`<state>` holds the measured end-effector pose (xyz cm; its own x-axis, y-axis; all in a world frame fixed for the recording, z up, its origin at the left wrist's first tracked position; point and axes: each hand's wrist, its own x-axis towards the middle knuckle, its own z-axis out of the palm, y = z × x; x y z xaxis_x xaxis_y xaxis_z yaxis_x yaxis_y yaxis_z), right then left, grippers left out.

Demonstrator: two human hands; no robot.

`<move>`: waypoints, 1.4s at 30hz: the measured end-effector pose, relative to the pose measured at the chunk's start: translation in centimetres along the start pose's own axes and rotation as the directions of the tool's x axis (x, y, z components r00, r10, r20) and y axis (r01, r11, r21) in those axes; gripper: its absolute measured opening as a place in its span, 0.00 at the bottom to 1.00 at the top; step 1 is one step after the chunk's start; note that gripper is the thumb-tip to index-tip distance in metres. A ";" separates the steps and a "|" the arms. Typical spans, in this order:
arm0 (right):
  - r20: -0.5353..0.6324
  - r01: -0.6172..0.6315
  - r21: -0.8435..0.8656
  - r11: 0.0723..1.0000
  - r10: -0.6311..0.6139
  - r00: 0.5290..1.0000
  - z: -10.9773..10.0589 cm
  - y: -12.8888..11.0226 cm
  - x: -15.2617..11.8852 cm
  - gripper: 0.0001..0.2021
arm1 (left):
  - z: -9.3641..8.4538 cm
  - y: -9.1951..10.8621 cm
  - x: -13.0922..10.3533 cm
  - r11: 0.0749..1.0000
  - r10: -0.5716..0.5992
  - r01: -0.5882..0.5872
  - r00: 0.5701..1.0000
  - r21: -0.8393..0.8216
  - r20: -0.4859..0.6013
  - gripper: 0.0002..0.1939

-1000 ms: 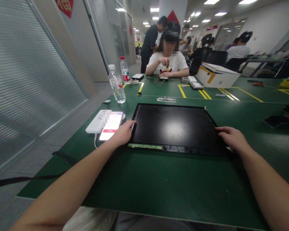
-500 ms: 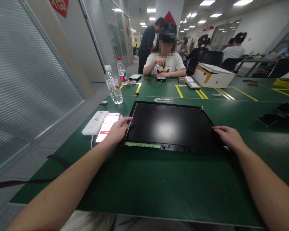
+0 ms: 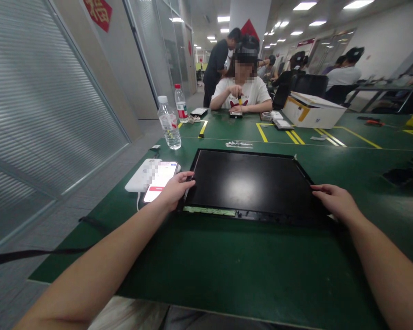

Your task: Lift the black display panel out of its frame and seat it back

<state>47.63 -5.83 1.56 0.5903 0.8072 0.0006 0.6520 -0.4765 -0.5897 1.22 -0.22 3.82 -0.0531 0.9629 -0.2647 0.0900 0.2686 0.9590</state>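
Note:
A black flat display panel (image 3: 249,181) lies on the green table, with a shiny glare at its middle. A pale green strip (image 3: 209,211) shows along the left part of its near edge. My left hand (image 3: 176,188) grips the panel's left edge, thumb and forefinger at the frame. On the opposite side my right hand (image 3: 337,201) holds the right edge, fingertips on top of the frame and the thumb low beside it. Just left of my left hand are a lit phone (image 3: 161,179) and a white flat device (image 3: 139,176) with a cable.
Two water bottles (image 3: 170,126) stand at the back left. Small scraps (image 3: 239,144) lie beyond the panel. Across the table a person (image 3: 241,91) works on a small device with a yellow-handled tool. A white box (image 3: 313,110) and dark items (image 3: 406,174) are to the right.
The camera view has swung slightly left, so everything sits further right in the picture. My left thumb and forefinger show more apart at the panel's edge. Both hands stay on the panel.

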 end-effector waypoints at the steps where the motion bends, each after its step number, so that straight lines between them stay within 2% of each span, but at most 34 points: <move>1: -0.002 0.006 0.001 1.000 -0.006 1.000 0.0 0.1 0.1 0.14 | 0.0 0.0 -0.1 1.000 -0.011 0.011 1.000 -0.007 0.005 0.21; 9: 0.019 -0.009 -0.050 0.999 0.010 1.000 0.0 0.1 0.2 0.16 | 0.3 0.4 -0.6 0.981 -0.108 0.109 0.994 -0.159 0.017 0.35; 13: 0.021 -0.008 -0.063 0.998 0.009 1.000 -0.1 0.0 0.2 0.16 | 0.3 0.2 -0.4 0.964 -0.128 0.139 0.990 -0.226 0.064 0.35; 17: 0.039 -0.011 -0.068 0.998 0.014 0.999 -0.1 0.1 0.3 0.16 | 0.2 0.1 -0.3 0.965 -0.123 0.147 0.985 -0.217 0.122 0.31; 24: 0.028 -0.014 -0.060 0.998 0.015 0.999 -0.2 0.0 0.1 0.15 | 0.6 -0.1 -1.0 1.000 0.009 -0.007 0.999 -0.030 0.050 0.21; 31: 0.004 -0.002 -0.075 0.997 0.002 1.000 0.0 0.1 0.7 0.13 | 0.3 -0.4 -0.9 0.994 0.108 -0.105 0.990 -0.040 0.094 0.27; 36: 0.024 -0.013 -0.091 0.996 0.015 1.000 0.0 0.2 0.8 0.14 | 0.0 -0.9 -0.4 0.987 0.132 -0.116 0.979 -0.110 0.153 0.28; 42: 0.018 0.008 -0.100 0.995 -0.006 1.000 0.0 0.5 0.9 0.16 | 0.0 -1.3 -0.2 0.989 0.112 -0.094 0.981 -0.117 0.158 0.34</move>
<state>48.45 -5.33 1.26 0.5778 0.8161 -0.0100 0.7010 -0.5025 -0.5060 1.11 -0.80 2.66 0.1154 0.9790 -0.1678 -0.0225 0.1715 0.9849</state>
